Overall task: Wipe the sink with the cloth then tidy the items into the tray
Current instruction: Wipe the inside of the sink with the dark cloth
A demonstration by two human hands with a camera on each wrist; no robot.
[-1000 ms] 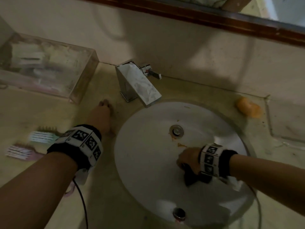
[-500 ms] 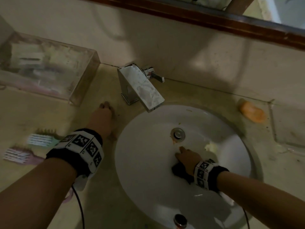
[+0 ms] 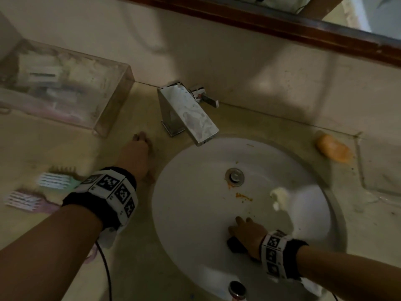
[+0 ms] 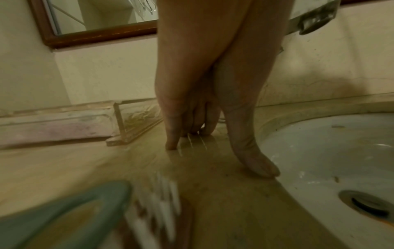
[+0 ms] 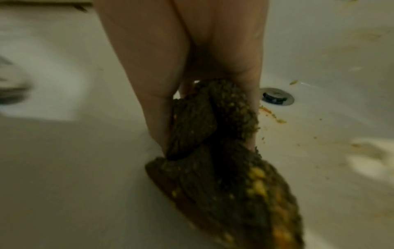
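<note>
The white sink [image 3: 195,213] has orange smears [image 3: 243,196] below its drain [image 3: 234,177] and a pale blob [image 3: 280,197] to the right. My right hand [image 3: 247,232] is low in the bowl. It grips a dark bunched cloth [image 5: 213,151] flecked with yellow crumbs and presses it on the bowl. My left hand [image 3: 140,151] rests on the counter left of the sink, its fingertips [image 4: 170,146] straight and touching the wet surface. The clear tray [image 3: 112,105] stands at the back left, with blurred items inside.
A green brush [image 3: 54,180] and a pink brush [image 3: 21,200] lie on the counter at left. An orange soap bar [image 3: 334,148] sits right of the sink. The square tap [image 3: 188,114] overhangs the far rim. A round cap [image 3: 237,288] shows at the near rim.
My right hand has drawn the cloth back from the drain toward the near side of the bowl, uncovering the orange smear. The left hand has stayed on the counter.
</note>
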